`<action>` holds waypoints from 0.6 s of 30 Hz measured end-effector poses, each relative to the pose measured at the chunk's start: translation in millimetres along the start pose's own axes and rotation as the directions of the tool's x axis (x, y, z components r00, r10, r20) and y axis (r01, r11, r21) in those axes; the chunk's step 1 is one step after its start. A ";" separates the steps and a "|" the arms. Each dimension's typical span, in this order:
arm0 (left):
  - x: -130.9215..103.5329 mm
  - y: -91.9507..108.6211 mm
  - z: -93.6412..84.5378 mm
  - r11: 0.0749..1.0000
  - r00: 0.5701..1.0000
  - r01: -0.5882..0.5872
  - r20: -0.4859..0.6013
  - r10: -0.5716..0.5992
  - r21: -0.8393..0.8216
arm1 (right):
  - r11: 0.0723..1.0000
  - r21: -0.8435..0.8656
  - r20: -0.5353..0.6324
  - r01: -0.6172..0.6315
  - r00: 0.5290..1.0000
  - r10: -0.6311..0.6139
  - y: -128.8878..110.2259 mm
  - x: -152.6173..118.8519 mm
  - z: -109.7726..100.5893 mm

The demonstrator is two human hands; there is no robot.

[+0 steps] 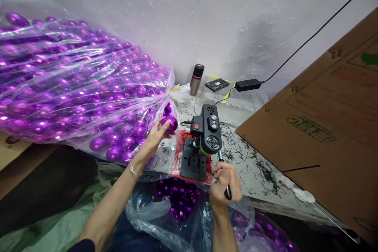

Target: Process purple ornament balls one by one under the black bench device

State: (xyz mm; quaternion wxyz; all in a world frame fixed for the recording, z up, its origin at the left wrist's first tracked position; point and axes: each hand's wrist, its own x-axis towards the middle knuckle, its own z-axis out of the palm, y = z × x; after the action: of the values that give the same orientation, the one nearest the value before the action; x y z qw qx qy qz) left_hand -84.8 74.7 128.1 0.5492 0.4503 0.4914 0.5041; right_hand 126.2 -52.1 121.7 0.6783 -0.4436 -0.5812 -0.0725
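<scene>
Purple and shiny, a ball (171, 125) sat in my left hand (156, 134), pinched between thumb and fingers just beside the gathered neck of a big bag (170, 82). That forearm reached up and across from the lower left, with a band (132, 168) at the wrist. My right forearm rose nearly straight from the bottom of the head view, and my right hand (226, 183) was curled in a fist around the handle (228, 193) of the machine (211, 128), near the table's (251, 189) front edge.

Along my left lay the big bag, clear and crowded with purple balls (59, 86). Low between my arms, a loose bag (144, 208) of clear plastic surrounded darker balls (180, 199); past my right forearm, further balls (268, 228) showed under plastic, in the same bag or another, I couldn't tell. At the right stood a brown carton (333, 153), its inside hidden from me.
</scene>
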 end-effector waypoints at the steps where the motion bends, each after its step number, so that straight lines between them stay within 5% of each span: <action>1: -14.1 -4.2 1.5 0.984 0.994 0.100 0.049 -0.094 -0.149 | 1.000 -0.001 -0.009 0.000 1.000 0.000 -1.5 2.8 0.9; 7: -64.6 -34.7 23.7 0.672 0.865 0.499 0.265 -0.427 -0.546 | 0.999 -0.035 0.024 0.008 1.000 -0.007 -6.8 11.9 0.3; 12: -74.1 -52.2 33.3 0.545 0.803 0.586 0.341 -0.488 -0.599 | 0.999 -0.041 0.044 0.027 0.999 -0.025 -6.3 10.4 -2.0; 18: -85.0 -60.2 21.2 0.506 0.768 0.636 0.420 -0.483 -0.582 | 0.998 -0.056 0.039 0.018 0.999 -0.016 -5.2 7.9 -1.8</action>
State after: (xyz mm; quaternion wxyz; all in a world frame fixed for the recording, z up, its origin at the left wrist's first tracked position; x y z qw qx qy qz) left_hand -57.8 -15.2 78.2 0.8564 0.0731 0.3243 0.3951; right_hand 126.8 -53.2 131.2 0.6538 -0.4587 -0.5956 -0.0861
